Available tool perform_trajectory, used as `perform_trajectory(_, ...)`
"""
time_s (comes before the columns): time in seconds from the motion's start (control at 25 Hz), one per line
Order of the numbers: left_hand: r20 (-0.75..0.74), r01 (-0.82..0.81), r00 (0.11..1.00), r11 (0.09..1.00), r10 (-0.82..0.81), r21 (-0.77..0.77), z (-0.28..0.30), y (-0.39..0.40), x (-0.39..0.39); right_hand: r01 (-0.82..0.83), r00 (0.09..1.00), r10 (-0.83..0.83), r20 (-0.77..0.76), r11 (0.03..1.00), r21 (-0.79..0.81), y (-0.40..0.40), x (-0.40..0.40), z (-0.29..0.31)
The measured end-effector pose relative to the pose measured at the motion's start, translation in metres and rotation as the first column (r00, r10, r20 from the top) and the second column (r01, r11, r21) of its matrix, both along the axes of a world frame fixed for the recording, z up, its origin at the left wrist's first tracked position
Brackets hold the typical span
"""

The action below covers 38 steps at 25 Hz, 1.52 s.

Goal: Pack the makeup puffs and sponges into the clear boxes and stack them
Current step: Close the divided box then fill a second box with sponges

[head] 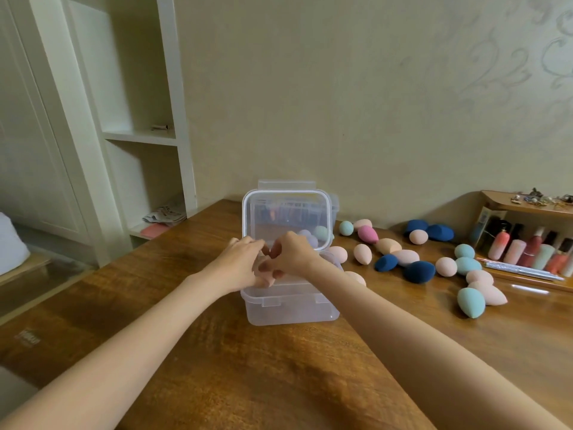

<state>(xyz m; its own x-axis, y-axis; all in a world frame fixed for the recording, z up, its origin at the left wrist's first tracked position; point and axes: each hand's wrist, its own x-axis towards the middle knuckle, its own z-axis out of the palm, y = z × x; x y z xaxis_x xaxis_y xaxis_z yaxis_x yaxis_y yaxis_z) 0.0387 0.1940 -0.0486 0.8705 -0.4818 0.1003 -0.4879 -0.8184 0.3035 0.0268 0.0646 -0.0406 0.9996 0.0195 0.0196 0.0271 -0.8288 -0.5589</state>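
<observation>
Reaching over the open clear box (291,308), both hands meet above its mouth: the left hand (240,263) and right hand (293,254) close together, fingers curled around a peach sponge (266,276) held between them just over the rim. The box sits mid-worktop (217,367), its lid (286,217) standing upright behind the hands, and through the lid lilac and mint sponges show faintly. To the right, loose sponges (418,262) lie scattered across the wood in peach, pink, mint and navy, some touching, the nearest just beside the box wall. Further right a wooden rack (527,206) holds bottles (527,251) in a row. White shelving (139,138) stands at the left against the wall
</observation>
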Motion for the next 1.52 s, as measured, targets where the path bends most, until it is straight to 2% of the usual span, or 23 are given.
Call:
perform_trajectory(0.12,0.027,-0.004,1.0,1.0,0.003,0.029,0.002,0.002,0.003,-0.019,1.0,0.019,-0.005,1.0,-0.021,0.003,0.001,-0.007)
perform_trajectory(0.24,0.114,-0.014,0.993,0.992,0.0,0.125,0.002,-0.003,0.004,-0.051,0.999,0.051,-0.001,0.998,-0.038,0.005,-0.008,-0.007)
perform_trajectory(0.36,0.171,-0.043,0.985,0.984,0.013,0.174,0.005,-0.007,0.002,-0.064,0.995,0.061,0.077,0.997,0.031,-0.013,-0.023,0.015)
perform_trajectory(0.44,0.171,-0.051,0.985,0.983,0.02,0.177,0.007,-0.008,0.0,0.036,0.977,-0.053,0.209,0.996,0.086,-0.045,-0.029,0.034)
perform_trajectory(0.52,0.177,-0.034,0.984,0.981,0.0,0.189,0.007,-0.008,-0.003,0.222,0.94,-0.208,0.272,0.975,-0.024,-0.081,-0.028,0.041)
perform_trajectory(0.6,0.178,-0.02,0.984,0.977,-0.018,0.214,0.005,-0.011,-0.006,0.308,0.951,-0.291,0.102,0.916,-0.258,-0.101,-0.031,0.03)
perform_trajectory(0.68,0.169,-0.034,0.986,0.971,-0.007,0.236,0.004,-0.013,-0.007,0.224,0.943,-0.296,-0.151,0.902,-0.37,-0.103,-0.036,0.005)
perform_trajectory(0.72,0.167,-0.043,0.986,0.97,0.003,0.239,0.005,-0.014,-0.007,0.202,0.941,-0.282,-0.188,0.911,-0.36,-0.104,-0.038,-0.005)
perform_trajectory(0.76,0.166,-0.053,0.986,0.97,0.014,0.236,0.006,-0.014,-0.008,0.214,0.949,-0.277,-0.153,0.917,-0.338,-0.106,-0.039,-0.009)
perform_trajectory(0.84,0.158,-0.071,0.987,0.97,0.034,0.231,0.006,-0.014,-0.009,0.333,0.943,-0.327,0.065,0.921,-0.202,-0.112,-0.043,0.004)
perform_trajectory(0.88,0.159,-0.078,0.986,0.969,0.041,0.234,0.005,-0.014,-0.009,0.354,0.926,-0.342,0.162,0.934,-0.053,-0.111,-0.043,0.015)
perform_trajectory(0.96,0.162,-0.082,0.986,0.969,0.044,0.234,0.005,-0.016,-0.009,0.216,0.935,-0.26,0.241,0.957,0.194,-0.097,-0.044,0.037)
perform_trajectory(1.0,0.156,-0.083,0.987,0.97,0.047,0.229,0.006,-0.016,-0.009,0.121,0.959,-0.17,0.229,0.97,0.213,-0.082,-0.046,0.042)
perform_trajectory(1.08,0.139,-0.089,0.988,0.974,0.061,0.209,0.007,-0.016,-0.01,-0.001,0.994,-0.011,0.107,0.994,0.109,-0.048,-0.046,0.034)
perform_trajectory(1.16,0.137,-0.095,0.988,0.977,0.069,0.19,0.007,-0.017,-0.012,-0.025,0.999,0.027,0.025,0.998,-0.057,-0.025,-0.037,0.012)
perform_trajectory(1.28,0.14,-0.078,0.989,0.981,0.053,0.177,0.005,-0.015,-0.012,-0.01,0.998,0.022,0.058,0.98,-0.2,-0.009,-0.026,-0.007)
perform_trajectory(1.4,0.131,-0.038,0.991,0.983,0.014,0.18,0.004,-0.012,-0.01,0.032,0.99,0.009,0.14,0.957,-0.289,-0.002,-0.021,-0.013)
perform_trajectory(1.52,0.081,-0.028,0.997,0.984,0.014,0.174,0.006,-0.013,-0.006,0.061,0.991,-0.016,0.134,0.937,-0.344,0.004,-0.02,-0.016)
